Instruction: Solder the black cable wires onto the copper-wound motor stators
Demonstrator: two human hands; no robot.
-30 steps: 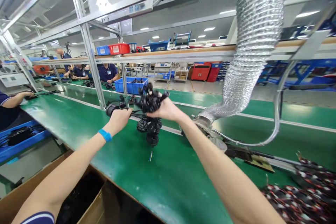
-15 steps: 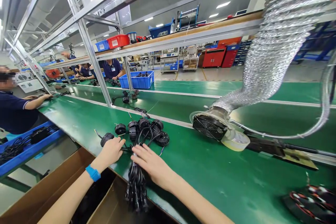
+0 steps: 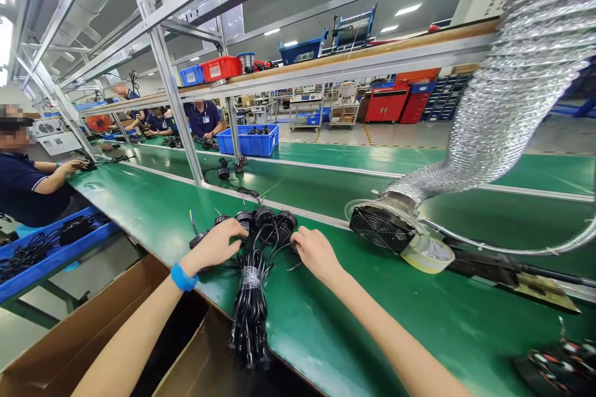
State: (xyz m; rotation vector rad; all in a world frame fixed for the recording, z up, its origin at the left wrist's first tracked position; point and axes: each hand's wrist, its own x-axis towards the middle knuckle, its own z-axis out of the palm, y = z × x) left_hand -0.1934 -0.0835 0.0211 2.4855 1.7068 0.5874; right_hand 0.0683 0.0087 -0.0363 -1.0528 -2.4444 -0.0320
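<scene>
- Lowered from mid-air to lying along the green conveyor belt [image 3: 354, 322]: black cable bundle [image 3: 249, 316], with its cables gathered and pointing toward the belt's near edge.
- Newly clear around the bundle's upper part: a band of transparent wrap [image 3: 251, 277].
- Shifted from the outer fan up onto the cluster: left hand [image 3: 214, 247], now draped over the round black fans [image 3: 263, 220].
- Moved off the bundle and out to the right of the fans: right hand [image 3: 317, 254], flat and low over the belt.
- Farther right in the head view than a moment ago: silver flexible duct [image 3: 526, 68].
</scene>
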